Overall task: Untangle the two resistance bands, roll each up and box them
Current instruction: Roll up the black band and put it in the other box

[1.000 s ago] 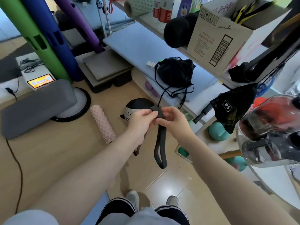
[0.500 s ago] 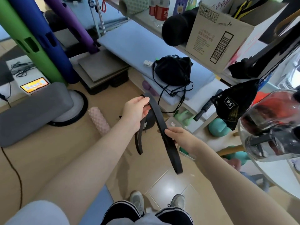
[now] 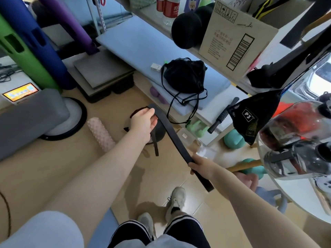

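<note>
A wide black resistance band point(image 3: 174, 136) stretches diagonally between my hands, its free end hanging past my right hand. My left hand point(image 3: 143, 122) grips the band's upper end and also a second, narrower black band point(image 3: 155, 145) that dangles below the palm. My right hand point(image 3: 202, 166) is closed around the wide band lower down to the right. A cardboard box point(image 3: 231, 40) with yellow and black straps inside stands on the shelf at the upper right.
A black ball point(image 3: 160, 133) lies on the floor under my left hand, with a pink foam roller point(image 3: 101, 134) to its left. A black drawstring bag point(image 3: 184, 74) rests on the blue mat. Dumbbells and kettlebells sit under the shelf. A glass table point(image 3: 295, 190) edges in at the right.
My hands have pulled apart: the right hand slid down and right along the wide band, stretching it out, while the left hand stayed high holding the upper ends.
</note>
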Demonstrator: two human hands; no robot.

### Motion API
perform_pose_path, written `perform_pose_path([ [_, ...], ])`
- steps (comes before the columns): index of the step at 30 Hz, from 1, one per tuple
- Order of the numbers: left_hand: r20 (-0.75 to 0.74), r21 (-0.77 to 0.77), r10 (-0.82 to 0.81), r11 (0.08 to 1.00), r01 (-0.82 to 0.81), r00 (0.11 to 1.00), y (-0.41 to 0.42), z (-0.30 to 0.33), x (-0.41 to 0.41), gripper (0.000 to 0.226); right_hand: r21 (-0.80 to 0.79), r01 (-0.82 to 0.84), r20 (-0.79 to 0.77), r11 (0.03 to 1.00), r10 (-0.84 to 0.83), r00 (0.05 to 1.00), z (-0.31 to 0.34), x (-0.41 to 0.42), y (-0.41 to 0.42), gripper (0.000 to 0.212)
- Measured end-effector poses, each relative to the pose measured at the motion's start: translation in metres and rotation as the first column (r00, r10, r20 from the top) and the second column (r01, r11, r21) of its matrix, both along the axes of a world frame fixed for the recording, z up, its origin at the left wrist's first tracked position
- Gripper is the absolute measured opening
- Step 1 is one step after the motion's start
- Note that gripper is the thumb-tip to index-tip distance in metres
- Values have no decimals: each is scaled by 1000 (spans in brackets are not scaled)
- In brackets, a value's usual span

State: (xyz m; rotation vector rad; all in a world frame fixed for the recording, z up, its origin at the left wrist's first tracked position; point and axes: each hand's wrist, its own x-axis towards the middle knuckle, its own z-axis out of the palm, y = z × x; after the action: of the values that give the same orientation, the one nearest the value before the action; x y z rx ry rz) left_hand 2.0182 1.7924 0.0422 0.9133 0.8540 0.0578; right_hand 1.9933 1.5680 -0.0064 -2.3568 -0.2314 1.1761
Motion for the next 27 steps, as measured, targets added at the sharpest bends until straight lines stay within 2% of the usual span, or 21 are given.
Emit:
perform_pose_path([
  [1,6,-37,34,999,-33,999,2,-1,8,23,-15,37,-15,999,-37,999,-5,6,-3,12],
  [4,-1,-63,67,996,-67,998,7,-5,41,27,104,283,-152,954,-266,952,-16,28,-9,16],
  [9,15,-88,97,992,-96,995,10,-14,110,33,215,431,-251,876,-377,892,-25,85,-2,22],
  [11,26,-91,34,995,-31,999,15,-25,132,40,238,483,-300,843,-409,862,-28,106,3,29],
  [13,-60,-63,-100,993,96,993,20,-40,139,55,247,470,-306,848,-392,868,-33,121,11,29],
  [14,-131,-31,-178,984,175,975,20,-50,135,58,245,461,-303,853,-384,872,-37,126,17,25],
  [16,-270,39,-302,945,324,914,12,-69,110,50,234,489,-301,840,-416,858,-45,130,33,19],
  [18,-328,13,-369,919,395,870,-2,-94,72,39,192,528,-301,827,-462,834,-62,128,52,20],
  [23,-430,-168,-501,862,478,751,-27,-150,-10,13,17,508,-305,861,-479,823,-120,94,70,21],
  [27,-461,-251,-529,848,467,713,-47,-206,-48,16,-81,453,-296,888,-456,839,-170,56,56,14],
])
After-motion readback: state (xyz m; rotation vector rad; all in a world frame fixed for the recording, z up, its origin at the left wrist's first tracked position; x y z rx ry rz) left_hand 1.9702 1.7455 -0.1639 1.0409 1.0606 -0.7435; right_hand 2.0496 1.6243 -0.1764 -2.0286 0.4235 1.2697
